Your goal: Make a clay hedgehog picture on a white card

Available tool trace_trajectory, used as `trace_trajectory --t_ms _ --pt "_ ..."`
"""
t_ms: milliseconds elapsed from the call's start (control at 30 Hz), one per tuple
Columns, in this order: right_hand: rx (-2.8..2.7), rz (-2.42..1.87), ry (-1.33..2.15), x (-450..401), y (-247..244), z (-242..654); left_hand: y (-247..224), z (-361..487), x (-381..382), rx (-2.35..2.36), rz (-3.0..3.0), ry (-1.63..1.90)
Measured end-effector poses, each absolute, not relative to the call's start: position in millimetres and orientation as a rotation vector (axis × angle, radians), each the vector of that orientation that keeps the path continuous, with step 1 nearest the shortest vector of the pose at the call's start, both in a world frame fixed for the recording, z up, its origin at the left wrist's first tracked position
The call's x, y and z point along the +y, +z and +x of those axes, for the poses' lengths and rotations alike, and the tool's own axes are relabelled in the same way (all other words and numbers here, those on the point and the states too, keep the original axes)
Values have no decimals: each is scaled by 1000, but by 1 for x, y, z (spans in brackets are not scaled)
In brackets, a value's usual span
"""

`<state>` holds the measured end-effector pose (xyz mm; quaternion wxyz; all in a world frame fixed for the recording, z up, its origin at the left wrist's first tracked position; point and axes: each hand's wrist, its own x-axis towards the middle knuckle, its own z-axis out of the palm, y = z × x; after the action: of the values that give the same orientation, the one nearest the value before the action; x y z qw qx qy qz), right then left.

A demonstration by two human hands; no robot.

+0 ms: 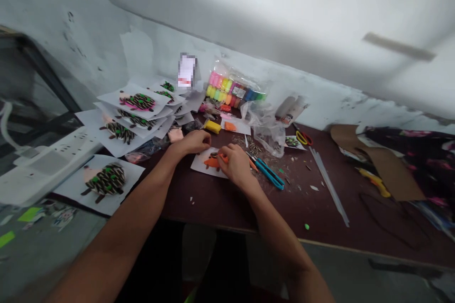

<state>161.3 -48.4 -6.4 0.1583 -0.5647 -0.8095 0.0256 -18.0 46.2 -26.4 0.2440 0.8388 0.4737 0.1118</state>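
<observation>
A white card lies on the dark table, bearing an orange clay animal shape with a few dark pieces on its upper side. My left hand rests at the card's upper left corner, its fingers curled together; what they hold, if anything, is hidden. Over the card's right part, my right hand pinches close to the orange shape. Orange shows at its fingertips and again behind the hand, but I cannot tell what it belongs to. Teal-handled pliers lie just right of that hand, beside scattered striped seed husks.
Finished hedgehog pictures are piled at left, another picture nearer. Behind stand a phone and coloured clay packs. Yellow clay, a plastic bag, scissors, glue sticks and a glue gun lie around.
</observation>
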Motion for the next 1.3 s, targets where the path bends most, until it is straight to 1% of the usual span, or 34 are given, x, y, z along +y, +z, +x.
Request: trace_trajectory --t_ms 100,200,300,500,867,1067,1133,1300 --pt "-2155 -1713 17 -41 -1 177 -25 -18 46 1288 2299 305" --pt "-1918 -2007 -38 -29 4 204 -23 -19 45 1300 2294 288" --pt "-1814 -2235 -74 -21 4 230 -22 -19 44 1308 2301 288" --pt "-1824 -2359 -46 -15 -4 248 -25 -18 45 1302 2301 315" --pt "-1905 -2310 -9 -12 -7 247 -30 -17 48 1330 2322 365" --pt "-1855 -2060 -113 -15 -3 241 -30 -17 47 1310 2331 389" --pt "-1832 -1925 -32 -16 0 235 -30 -16 47 1293 2335 402" --pt "-1975 -1588 345 -24 0 211 -30 -16 47 1288 2322 409"
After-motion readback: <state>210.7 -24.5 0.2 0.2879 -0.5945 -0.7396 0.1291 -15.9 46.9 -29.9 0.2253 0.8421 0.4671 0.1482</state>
